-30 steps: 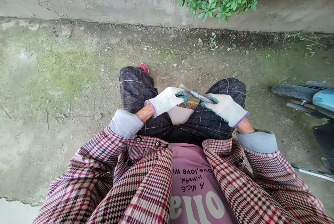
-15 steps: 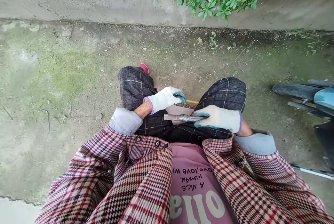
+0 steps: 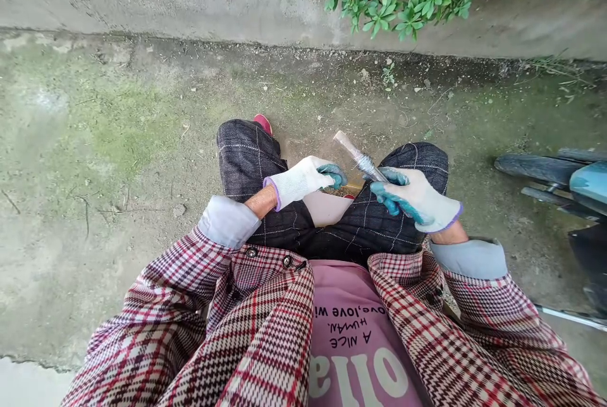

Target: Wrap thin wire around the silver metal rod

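Hovering over dark checked trousers (image 3: 279,230), left hand (image 3: 306,181), white knit glove with teal-coated fingers, mostly curled; can't tell if it pinches anything. Next, pale slim straight rod (image 3: 348,144), slanting away and left between the knees, silvery thin strand coil (image 3: 364,163) round its middle. Right hand (image 3: 408,195), matching glove, wrapped firmly on rod's near end. Step: probably winding or unwinding strand. Next move likely calls for steady rod, taut strand.

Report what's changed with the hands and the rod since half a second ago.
The right hand has moved slightly forward and swung the rod with it: the free end pointed left, and now points forward and left. The right hand kept its hold. The left hand stayed nearly in place.
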A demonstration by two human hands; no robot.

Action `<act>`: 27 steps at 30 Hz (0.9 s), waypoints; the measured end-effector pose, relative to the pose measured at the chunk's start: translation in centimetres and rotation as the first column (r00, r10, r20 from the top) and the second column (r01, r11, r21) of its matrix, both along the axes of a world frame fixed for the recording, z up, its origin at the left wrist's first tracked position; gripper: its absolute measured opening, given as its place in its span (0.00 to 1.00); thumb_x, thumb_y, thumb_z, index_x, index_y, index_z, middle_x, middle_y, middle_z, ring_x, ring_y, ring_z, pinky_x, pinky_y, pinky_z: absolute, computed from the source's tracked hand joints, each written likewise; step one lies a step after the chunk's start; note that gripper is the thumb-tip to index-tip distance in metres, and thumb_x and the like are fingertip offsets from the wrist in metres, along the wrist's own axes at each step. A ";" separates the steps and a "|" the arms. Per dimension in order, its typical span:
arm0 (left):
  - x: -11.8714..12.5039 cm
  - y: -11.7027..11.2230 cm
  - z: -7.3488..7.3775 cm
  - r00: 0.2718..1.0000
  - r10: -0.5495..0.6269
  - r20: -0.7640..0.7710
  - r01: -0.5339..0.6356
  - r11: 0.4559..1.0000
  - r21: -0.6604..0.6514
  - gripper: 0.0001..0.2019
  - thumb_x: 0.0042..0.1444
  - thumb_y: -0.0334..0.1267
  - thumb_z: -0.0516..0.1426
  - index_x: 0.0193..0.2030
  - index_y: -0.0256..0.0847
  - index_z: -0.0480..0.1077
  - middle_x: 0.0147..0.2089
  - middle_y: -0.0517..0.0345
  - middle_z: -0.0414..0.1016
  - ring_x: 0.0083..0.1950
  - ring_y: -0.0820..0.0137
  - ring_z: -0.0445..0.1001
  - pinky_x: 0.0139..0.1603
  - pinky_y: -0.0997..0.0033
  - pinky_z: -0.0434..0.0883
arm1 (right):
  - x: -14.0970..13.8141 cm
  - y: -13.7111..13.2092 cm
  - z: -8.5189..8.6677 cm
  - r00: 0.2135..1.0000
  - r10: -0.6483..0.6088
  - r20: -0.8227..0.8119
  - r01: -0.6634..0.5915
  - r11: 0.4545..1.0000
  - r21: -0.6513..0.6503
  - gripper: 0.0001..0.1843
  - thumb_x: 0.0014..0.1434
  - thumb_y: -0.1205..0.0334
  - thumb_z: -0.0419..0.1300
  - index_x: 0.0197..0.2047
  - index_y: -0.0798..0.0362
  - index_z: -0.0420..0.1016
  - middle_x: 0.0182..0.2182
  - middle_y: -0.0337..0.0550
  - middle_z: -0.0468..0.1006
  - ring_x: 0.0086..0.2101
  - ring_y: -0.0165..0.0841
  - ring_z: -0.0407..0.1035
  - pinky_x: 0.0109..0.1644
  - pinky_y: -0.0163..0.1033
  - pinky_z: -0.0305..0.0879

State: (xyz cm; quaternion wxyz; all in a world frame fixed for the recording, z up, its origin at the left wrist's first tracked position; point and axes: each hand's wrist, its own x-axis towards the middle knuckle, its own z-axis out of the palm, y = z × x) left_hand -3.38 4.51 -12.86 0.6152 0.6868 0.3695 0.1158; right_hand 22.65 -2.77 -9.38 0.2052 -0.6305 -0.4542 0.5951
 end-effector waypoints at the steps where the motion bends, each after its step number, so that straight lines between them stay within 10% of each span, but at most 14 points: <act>1: -0.1 0.2 -0.4 1.000 0.009 0.011 -0.009 1.000 -0.024 0.10 0.57 0.34 0.58 0.40 0.33 0.81 0.40 0.54 0.84 0.40 0.69 0.78 0.46 0.71 0.75 | 0.0 -0.1 0.2 0.999 0.004 -0.052 -0.006 0.999 -0.044 0.21 0.52 0.44 0.72 0.36 0.54 0.78 0.23 0.37 0.73 0.19 0.26 0.62 0.20 0.33 0.58; 11: -0.7 0.4 -0.8 0.981 -0.111 -0.156 0.134 0.980 0.148 0.11 0.58 0.37 0.57 0.40 0.35 0.79 0.38 0.55 0.82 0.37 0.69 0.76 0.41 0.71 0.71 | -0.8 -0.6 -1.6 0.802 0.588 0.104 -0.595 0.803 0.047 0.13 0.56 0.52 0.67 0.42 0.48 0.87 0.34 0.41 0.85 0.36 0.40 0.77 0.43 0.43 0.74; 17: 0.0 -0.7 0.5 0.950 -0.107 -0.292 0.221 0.893 0.392 0.10 0.62 0.37 0.56 0.37 0.37 0.79 0.34 0.54 0.80 0.35 0.68 0.74 0.40 0.69 0.68 | -0.4 -0.3 -3.1 0.793 0.468 0.389 -0.537 0.839 0.085 0.10 0.59 0.55 0.63 0.37 0.51 0.84 0.36 0.47 0.85 0.35 0.43 0.76 0.43 0.44 0.69; 21: 0.5 -1.0 1.2 0.963 -0.041 -0.265 0.132 0.932 0.336 0.09 0.61 0.33 0.57 0.37 0.36 0.79 0.34 0.54 0.80 0.34 0.69 0.73 0.41 0.70 0.70 | 0.3 0.3 -2.4 0.805 0.291 0.518 -0.424 0.892 0.159 0.11 0.61 0.55 0.62 0.37 0.53 0.82 0.33 0.46 0.83 0.32 0.38 0.73 0.38 0.41 0.65; 27: 1.0 -0.9 0.3 1.000 0.010 -0.030 -0.008 0.999 0.044 0.08 0.60 0.32 0.57 0.37 0.35 0.78 0.37 0.58 0.81 0.38 0.72 0.75 0.45 0.73 0.72 | -0.2 -0.1 -0.8 0.985 0.081 0.153 -0.092 0.993 0.070 0.19 0.57 0.45 0.67 0.39 0.54 0.79 0.24 0.37 0.73 0.23 0.29 0.62 0.25 0.35 0.57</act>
